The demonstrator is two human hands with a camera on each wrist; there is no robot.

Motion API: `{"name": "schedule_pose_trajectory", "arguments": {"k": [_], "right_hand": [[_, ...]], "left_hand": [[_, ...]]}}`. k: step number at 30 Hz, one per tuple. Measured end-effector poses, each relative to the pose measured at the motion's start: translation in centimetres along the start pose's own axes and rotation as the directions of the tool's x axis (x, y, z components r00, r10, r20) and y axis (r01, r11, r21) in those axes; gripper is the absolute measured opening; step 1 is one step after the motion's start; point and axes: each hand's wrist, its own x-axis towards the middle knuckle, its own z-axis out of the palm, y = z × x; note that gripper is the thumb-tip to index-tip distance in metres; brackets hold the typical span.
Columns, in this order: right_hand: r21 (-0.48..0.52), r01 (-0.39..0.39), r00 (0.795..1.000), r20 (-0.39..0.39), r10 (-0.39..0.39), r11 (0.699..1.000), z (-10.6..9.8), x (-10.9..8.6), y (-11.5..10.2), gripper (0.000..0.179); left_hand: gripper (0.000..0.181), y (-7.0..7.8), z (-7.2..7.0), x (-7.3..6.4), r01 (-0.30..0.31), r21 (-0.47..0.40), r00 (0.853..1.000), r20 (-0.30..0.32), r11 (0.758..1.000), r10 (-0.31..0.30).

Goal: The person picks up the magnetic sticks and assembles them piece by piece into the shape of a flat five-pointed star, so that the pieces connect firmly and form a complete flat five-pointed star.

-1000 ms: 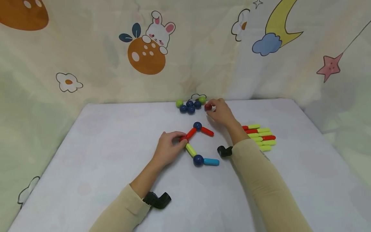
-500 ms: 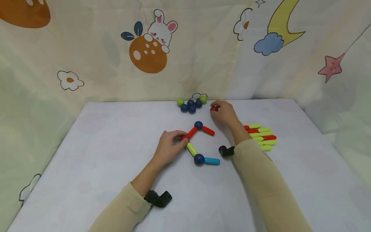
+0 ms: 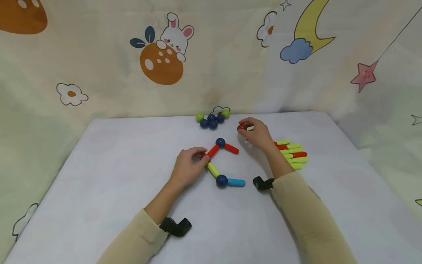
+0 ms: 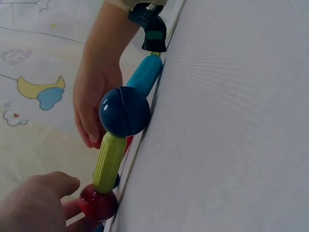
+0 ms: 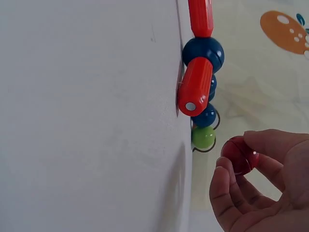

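My left hand holds the red ball at the left corner of a chain of magnetic sticks and balls lying on the table. From that ball a red stick runs to a blue ball, which carries another red stick with a bare metal end. A yellow-green stick leads from the held ball to a second blue ball, and a light blue stick extends right from it. My right hand pinches a loose red ball between thumb and fingers, beyond the upper red stick.
Several loose blue balls and two green balls sit at the back edge of the white table. Right of the chain lies a row of yellow-green and red sticks, partly behind the right forearm. A printed curtain hangs behind.
My right hand has drawn the loose red ball away from the group of balls, rightward and slightly nearer. The left hand and the chain stay in place; the head view shifts a little.
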Motion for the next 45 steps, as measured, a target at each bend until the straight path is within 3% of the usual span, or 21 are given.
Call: {"name": "schedule_pose_trajectory", "arguments": {"k": [3,6,9,11,13,15,16,18,24,31,33,36,39,45], "right_hand": [[0.025,0.007,1.000,-0.003,-0.007,1.000,-0.4,-1.0,-0.4,0.041],[0.042,0.006,1.000,-0.012,-0.005,0.999,-0.8,-1.8,-0.4,0.041],[0.053,-0.014,1.000,-0.004,0.014,0.998,-1.0,-2.7,-0.1,0.041],[0.063,-0.024,1.000,0.012,0.023,0.998,-1.0,-3.4,0.1,0.041],[0.071,-0.024,0.999,0.031,0.022,0.997,-1.0,-4.0,0.3,0.041],[0.079,-0.018,0.999,0.049,0.014,0.997,-0.9,-4.5,0.5,0.041],[0.081,-0.014,0.998,0.056,0.009,0.997,-0.9,-4.8,0.6,0.041],[0.081,-0.007,0.997,0.071,0.001,0.997,-1.0,-5.2,0.8,0.040],[0.090,-0.013,0.995,0.100,0.004,0.996,-1.0,-6.4,1.8,0.038],[0.116,-0.014,0.995,0.100,0.002,0.993,-0.9,-7.1,2.9,0.036],[0.127,-0.008,0.995,0.102,-0.005,0.992,-0.7,-7.1,2.9,0.035],[0.139,-0.001,0.995,0.099,-0.013,0.990,-0.4,-7.1,2.8,0.034],[0.149,0.000,0.995,0.100,-0.015,0.989,-0.1,-7.0,2.6,0.034],[0.136,0.011,0.996,0.088,-0.023,0.991,0.5,-7.0,2.3,0.032]], "left_hand": [[0.035,0.7,-0.5,0.5,0.015,0.021,1.000,0.009,1.000,-0.015],[0.038,1.6,-0.6,1.7,-0.010,0.057,0.999,0.054,0.998,0.007],[0.040,2.6,-0.3,3.1,-0.080,0.188,0.991,0.118,0.979,0.058],[0.041,3.4,0.0,4.1,-0.164,0.335,0.979,0.172,0.928,0.111],[0.041,4.2,0.2,4.8,-0.254,0.474,0.961,0.226,0.843,0.162],[0.042,4.7,0.5,5.5,-0.327,0.561,0.940,0.278,0.761,0.199],[0.042,5.0,0.6,5.9,-0.353,0.583,0.930,0.302,0.732,0.207],[0.042,5.2,1.0,6.5,-0.379,0.597,0.918,0.341,0.707,0.204],[0.038,5.4,2.7,7.7,-0.397,0.586,0.900,0.400,0.706,0.174],[0.025,5.1,4.1,7.8,-0.404,0.636,0.900,0.406,0.658,0.161],[0.026,4.7,4.0,7.6,-0.383,0.629,0.910,0.382,0.677,0.160],[0.026,4.2,3.7,7.4,-0.345,0.589,0.924,0.351,0.731,0.153],[0.027,4.0,3.2,7.4,-0.322,0.540,0.927,0.345,0.778,0.144],[0.028,4.0,2.8,7.4,-0.325,0.508,0.919,0.369,0.798,0.140]]}}
